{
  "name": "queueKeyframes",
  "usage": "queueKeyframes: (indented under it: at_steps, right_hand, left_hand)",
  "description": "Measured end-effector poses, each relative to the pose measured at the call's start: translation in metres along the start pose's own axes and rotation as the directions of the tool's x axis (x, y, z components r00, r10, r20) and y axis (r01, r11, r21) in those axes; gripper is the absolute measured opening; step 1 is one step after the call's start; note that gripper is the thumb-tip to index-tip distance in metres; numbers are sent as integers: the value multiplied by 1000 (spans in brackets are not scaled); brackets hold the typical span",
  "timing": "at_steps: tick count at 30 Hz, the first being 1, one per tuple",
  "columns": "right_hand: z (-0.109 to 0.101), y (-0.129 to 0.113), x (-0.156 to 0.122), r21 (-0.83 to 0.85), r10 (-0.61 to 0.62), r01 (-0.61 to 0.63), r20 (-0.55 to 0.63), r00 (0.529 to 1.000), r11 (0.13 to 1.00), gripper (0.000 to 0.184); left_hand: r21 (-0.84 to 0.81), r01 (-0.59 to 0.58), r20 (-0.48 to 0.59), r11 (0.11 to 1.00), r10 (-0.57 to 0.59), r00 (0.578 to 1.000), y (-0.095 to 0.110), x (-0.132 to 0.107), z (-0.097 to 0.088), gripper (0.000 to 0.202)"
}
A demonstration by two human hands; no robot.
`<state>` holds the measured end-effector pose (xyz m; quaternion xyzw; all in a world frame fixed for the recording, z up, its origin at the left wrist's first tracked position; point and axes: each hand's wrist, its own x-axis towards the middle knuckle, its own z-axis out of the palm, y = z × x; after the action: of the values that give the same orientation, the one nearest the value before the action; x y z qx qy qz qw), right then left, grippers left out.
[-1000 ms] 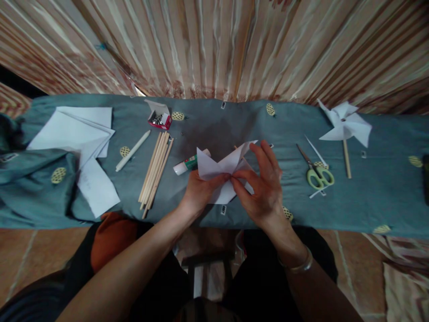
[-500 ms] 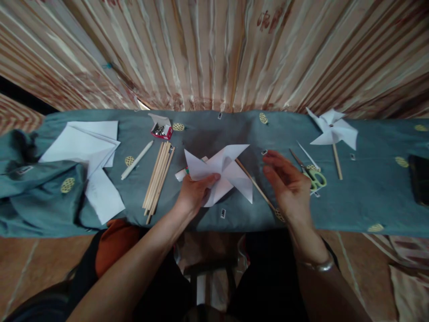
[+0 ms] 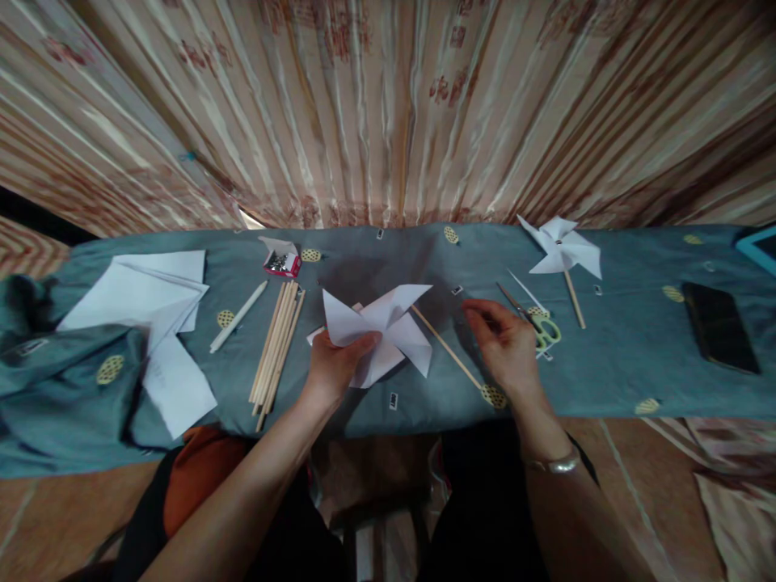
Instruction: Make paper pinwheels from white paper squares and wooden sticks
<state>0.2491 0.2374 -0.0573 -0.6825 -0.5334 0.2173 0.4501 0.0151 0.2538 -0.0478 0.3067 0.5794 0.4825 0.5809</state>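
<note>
My left hand (image 3: 336,364) holds a white paper pinwheel (image 3: 395,330) low over the cloth, its thumb pressed on the folded points in the middle. A thin wooden stick (image 3: 447,346) lies slanted on the cloth, its far end hidden under the pinwheel. To the right of this stick is my right hand (image 3: 503,339), palm inward, with fingers bent and the tips drawn near the thumb. Whatever may be between those tips is too small to make out. Partly hidden beside my left hand lies a small white object (image 3: 314,334).
Left are paper sheets (image 3: 163,283), a white pen-like stick (image 3: 239,317), several wooden sticks (image 3: 277,347) and an opened box of metal pins (image 3: 282,263). Right are green-handled scissors (image 3: 546,330), a pinwheel on a stick (image 3: 563,246), a phone (image 3: 720,327) and a blue-edged device (image 3: 761,246).
The view has shifted, so the table things appear lower and further left, with more of the phone showing. The fingers of my right hand have drawn closer together. My left hand keeps its grip.
</note>
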Motion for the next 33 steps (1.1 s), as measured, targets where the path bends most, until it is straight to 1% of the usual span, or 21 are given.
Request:
queueKeyframes:
  at_steps: [2,4,7,10,12,16,20,23,26,28,29,31,33]
  right_hand:
    - [-6,9,11,-193,-72,58,-67,995,979,26]
    - [-9,17,23,-313,-116,84,-85,990,946,27]
    - [-3,23,39,-369,-153,119,-64,986,922,30]
    - [9,24,49,-375,-232,207,-23,972,903,29]
    - [14,24,52,-383,-260,236,-11,966,893,29]
    - [16,21,51,-356,-207,183,-29,978,916,28]
    - [11,18,49,-334,-154,145,2,988,931,29]
    - [-1,23,50,-350,-116,108,-1,993,930,27]
    - [-18,34,49,-389,-43,36,-9,999,921,22]
    - [-27,38,44,-373,-7,22,41,999,928,19]
    - [-29,39,41,-344,0,31,91,996,939,18]
    - [-28,37,32,-276,-8,65,202,979,959,17]
    - [-21,30,24,-267,-26,93,245,969,959,17]
  left_hand:
    - [48,-44,-15,998,44,999,4,2,-2,26]
    - [71,-76,-22,995,77,997,9,2,-4,27]
    - [84,-89,-26,992,92,995,12,0,-4,27]
    - [39,-47,-37,998,49,998,11,-2,-3,27]
    - [-9,-18,-49,1000,18,999,11,-2,-3,28]
    - [-58,-36,-72,998,32,997,14,1,-10,30]
    - [-62,-87,-97,994,81,992,24,6,-24,29]
    - [-89,-149,-142,985,135,981,36,7,-32,30]
    - [-108,-182,-197,977,158,967,45,6,-38,31]
    - [-115,-195,-200,974,170,965,47,6,-42,32]
    - [-117,-193,-188,974,169,967,46,6,-44,32]
    - [-112,-170,-165,979,150,975,41,6,-47,33]
    - [-91,-143,-149,985,129,980,33,6,-48,32]
